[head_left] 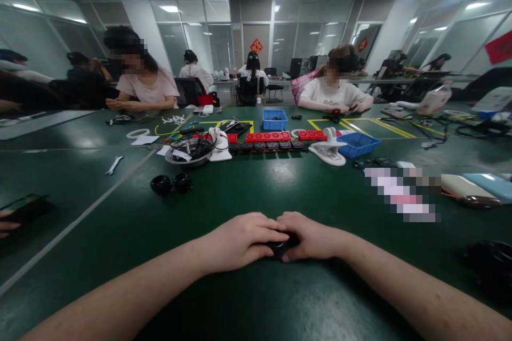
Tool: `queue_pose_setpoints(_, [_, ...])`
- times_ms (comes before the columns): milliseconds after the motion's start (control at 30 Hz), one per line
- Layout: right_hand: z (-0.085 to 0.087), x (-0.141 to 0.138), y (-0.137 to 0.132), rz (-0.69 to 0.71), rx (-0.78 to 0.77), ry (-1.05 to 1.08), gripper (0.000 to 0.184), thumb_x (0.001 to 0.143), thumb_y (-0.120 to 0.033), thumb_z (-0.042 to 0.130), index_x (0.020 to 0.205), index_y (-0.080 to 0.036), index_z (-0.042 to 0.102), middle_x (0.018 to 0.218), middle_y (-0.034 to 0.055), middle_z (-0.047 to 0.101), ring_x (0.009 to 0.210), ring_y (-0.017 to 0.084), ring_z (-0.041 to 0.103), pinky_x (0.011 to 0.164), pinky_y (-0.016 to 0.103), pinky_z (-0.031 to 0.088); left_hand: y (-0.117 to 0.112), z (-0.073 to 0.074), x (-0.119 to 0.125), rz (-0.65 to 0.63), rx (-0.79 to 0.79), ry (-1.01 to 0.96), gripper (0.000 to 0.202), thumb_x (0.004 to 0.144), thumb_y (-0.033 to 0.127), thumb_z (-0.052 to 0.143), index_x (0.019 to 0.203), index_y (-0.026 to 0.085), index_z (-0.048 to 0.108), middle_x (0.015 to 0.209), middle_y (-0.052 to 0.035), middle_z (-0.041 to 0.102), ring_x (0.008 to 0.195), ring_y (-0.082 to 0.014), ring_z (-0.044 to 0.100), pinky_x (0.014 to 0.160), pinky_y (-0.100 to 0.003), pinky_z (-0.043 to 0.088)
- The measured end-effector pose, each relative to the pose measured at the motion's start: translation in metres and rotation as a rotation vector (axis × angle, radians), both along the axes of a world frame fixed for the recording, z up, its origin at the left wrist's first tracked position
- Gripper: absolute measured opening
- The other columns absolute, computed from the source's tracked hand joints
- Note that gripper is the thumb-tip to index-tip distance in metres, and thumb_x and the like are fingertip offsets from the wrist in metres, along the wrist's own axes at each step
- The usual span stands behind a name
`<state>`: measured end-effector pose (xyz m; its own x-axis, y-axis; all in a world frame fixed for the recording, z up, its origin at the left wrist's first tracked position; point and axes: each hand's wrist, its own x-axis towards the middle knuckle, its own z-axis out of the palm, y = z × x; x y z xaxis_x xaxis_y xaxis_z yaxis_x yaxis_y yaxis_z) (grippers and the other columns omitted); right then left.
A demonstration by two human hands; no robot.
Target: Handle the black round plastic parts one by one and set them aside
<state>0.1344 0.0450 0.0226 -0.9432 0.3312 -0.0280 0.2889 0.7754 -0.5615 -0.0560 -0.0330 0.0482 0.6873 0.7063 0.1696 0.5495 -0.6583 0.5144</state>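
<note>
Just above the green table, my left hand (250, 237) and my right hand (310, 237) meet around a small glossy black part (281, 246). Fingers of both hands are wrapped on it from either side, so most of its shape is hidden and I cannot tell its exact kind. Farther off to the left, two round black parts (171, 184) stand side by side on the table. More black round parts (490, 264) sit at the right edge, dark and partly blurred.
A wrench (114, 165) lies at the left. Across the middle stand a clear bowl of black cables (190, 150), red power strips (268, 137), a white clamp stand (328, 148) and blue bins (357, 144). Co-workers sit at the far side; another person's hand (7, 224) shows at left.
</note>
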Motion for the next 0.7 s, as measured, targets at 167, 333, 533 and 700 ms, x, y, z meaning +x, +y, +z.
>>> queue_pose_setpoints(167, [-0.008, -0.003, -0.007, -0.126, 0.026, 0.048, 0.038, 0.055, -0.034, 0.075, 0.084, -0.017, 0.057, 0.080, -0.0003, 0.057, 0.076, 0.016, 0.051, 0.070, 0.029, 0.037, -0.003, -0.007, 0.006, 0.086, 0.042, -0.044, 0.042, 0.079, 0.014, 0.060, 0.118, 0.022, 0.047, 0.116, -0.0029, 0.057, 0.104, -0.0161, 0.050, 0.090, -0.030, 0.039])
queue_pose_setpoints(333, [-0.016, -0.010, -0.023, -0.308, 0.203, 0.042, 0.041, 0.056, -0.041, 0.070, 0.084, -0.016, 0.055, 0.077, 0.0028, 0.058, 0.071, 0.018, 0.051, 0.066, 0.031, 0.036, -0.010, -0.018, 0.016, 0.377, 0.140, 0.014, 0.035, 0.071, 0.023, 0.068, 0.102, 0.019, 0.052, 0.096, -0.0031, 0.061, 0.089, -0.0209, 0.056, 0.079, -0.037, 0.044])
queue_pose_setpoints(533, [-0.009, -0.005, -0.023, -0.255, 0.152, 0.080, 0.058, 0.055, -0.055, 0.069, 0.095, -0.016, 0.053, 0.091, 0.0055, 0.058, 0.082, 0.021, 0.052, 0.073, 0.035, 0.037, -0.008, -0.021, 0.016, 0.402, 0.182, 0.046, 0.033, 0.067, 0.027, 0.072, 0.091, 0.018, 0.050, 0.090, -0.0032, 0.061, 0.084, -0.0216, 0.057, 0.075, -0.036, 0.045])
queue_pose_setpoints(700, [-0.001, 0.003, -0.007, -0.058, -0.015, 0.106, 0.047, 0.064, -0.033, 0.070, 0.106, -0.021, 0.053, 0.096, 0.0023, 0.059, 0.089, 0.018, 0.052, 0.080, 0.032, 0.036, -0.005, -0.019, 0.012, 0.334, 0.170, 0.061, 0.024, 0.071, 0.024, 0.068, 0.083, 0.019, 0.049, 0.085, -0.0008, 0.061, 0.080, -0.0190, 0.058, 0.072, -0.032, 0.045])
